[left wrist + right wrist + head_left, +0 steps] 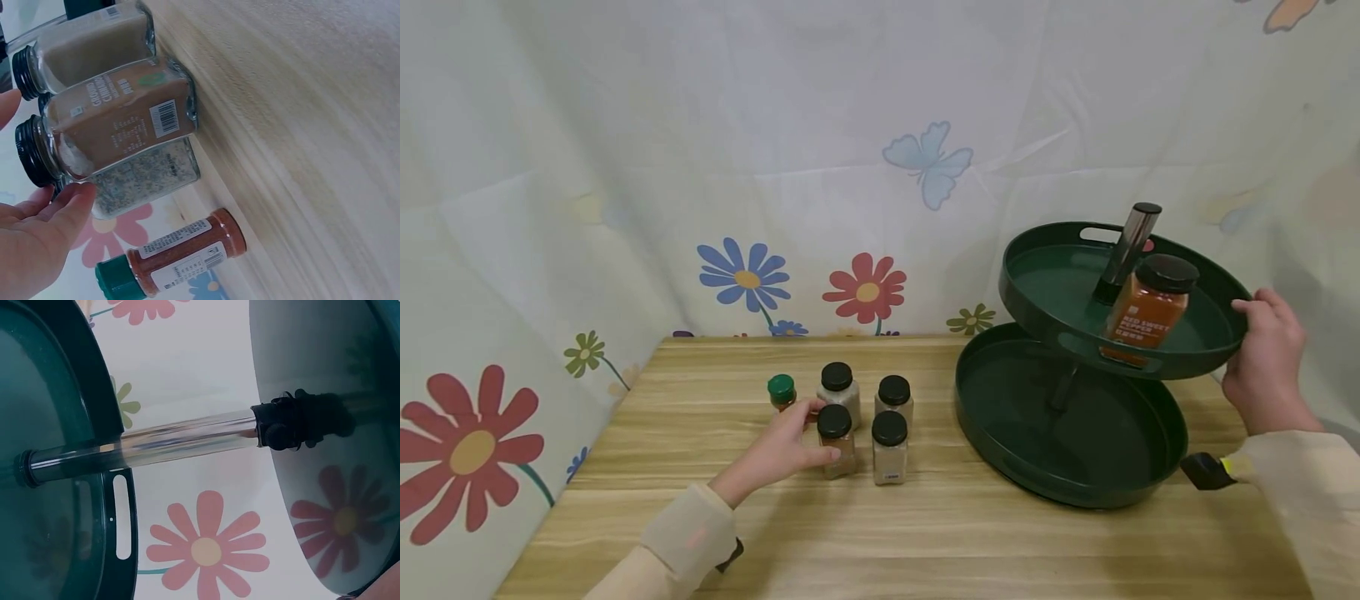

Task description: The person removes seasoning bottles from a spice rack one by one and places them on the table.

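Observation:
A square glass jar of brown powder (846, 463) with a black lid stands on the table. My left hand (782, 450) is around it, fingers on the far side and thumb at the near side. In the left wrist view, the fingertips touch the brown jar (119, 119) near its neck, while the thumb is apart from it. My right hand (1266, 358) grips the right rim of the dark green upper tray (1052, 267) of a two-tier stand. The upper tray is tilted and bears a black-lidded red sweet pepper jar (1150, 308).
Close around the brown jar stand a speckled-grey jar (842, 392), two pale-powder jars, the nearer one (890, 458) in front, and a green-capped bottle (782, 389). The lower tray (1075, 483) sits on the wooden table (925, 542). A flowered curtain (820, 167) hangs behind.

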The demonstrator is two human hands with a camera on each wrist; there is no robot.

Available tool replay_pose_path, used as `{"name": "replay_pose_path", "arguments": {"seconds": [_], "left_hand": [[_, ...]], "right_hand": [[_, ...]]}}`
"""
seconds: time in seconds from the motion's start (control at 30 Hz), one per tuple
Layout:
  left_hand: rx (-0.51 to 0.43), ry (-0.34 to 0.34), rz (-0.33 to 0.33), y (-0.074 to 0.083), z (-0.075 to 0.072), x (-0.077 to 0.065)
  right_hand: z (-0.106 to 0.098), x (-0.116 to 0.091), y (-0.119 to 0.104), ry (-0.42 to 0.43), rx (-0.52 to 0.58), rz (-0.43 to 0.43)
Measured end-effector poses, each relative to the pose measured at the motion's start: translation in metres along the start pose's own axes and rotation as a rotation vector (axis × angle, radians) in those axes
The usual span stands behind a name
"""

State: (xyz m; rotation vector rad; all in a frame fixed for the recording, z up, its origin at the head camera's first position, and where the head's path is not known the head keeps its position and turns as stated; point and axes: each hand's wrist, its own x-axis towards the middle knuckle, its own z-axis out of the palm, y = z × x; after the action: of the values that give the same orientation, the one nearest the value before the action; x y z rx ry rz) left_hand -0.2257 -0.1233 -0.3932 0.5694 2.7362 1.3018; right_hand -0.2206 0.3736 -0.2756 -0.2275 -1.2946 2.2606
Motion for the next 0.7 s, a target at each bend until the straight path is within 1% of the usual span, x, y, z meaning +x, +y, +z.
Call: {"name": "replay_pose_path", "arguments": {"seconds": [0.1,0.17,0.33,0.43,0.57,0.7], "left_hand": [[-0.007,-0.001,0.012,0.003,-0.001,-0.001],[-0.007,0.0,0.021,0.006,-0.001,-0.001],[0.026,0.007,0.037,0.012,-0.001,-0.002],[0.051,0.006,0.048,0.015,-0.001,-0.002],[0.063,0.002,0.038,0.017,-0.002,-0.002],[0.055,-0.003,0.026,0.017,-0.001,-0.001]], "right_hand": [[-0.001,0.003,0.001,-0.01,0.054,0.018],[-0.001,0.004,0.002,-0.017,0.055,0.023],[-0.002,0.003,0.003,-0.048,0.064,0.03],[-0.004,0.002,0.003,-0.055,0.106,0.032],[-0.004,-0.001,0.004,-0.058,0.127,0.013],[-0.002,-0.007,0.005,-0.058,0.085,-0.035]]}}
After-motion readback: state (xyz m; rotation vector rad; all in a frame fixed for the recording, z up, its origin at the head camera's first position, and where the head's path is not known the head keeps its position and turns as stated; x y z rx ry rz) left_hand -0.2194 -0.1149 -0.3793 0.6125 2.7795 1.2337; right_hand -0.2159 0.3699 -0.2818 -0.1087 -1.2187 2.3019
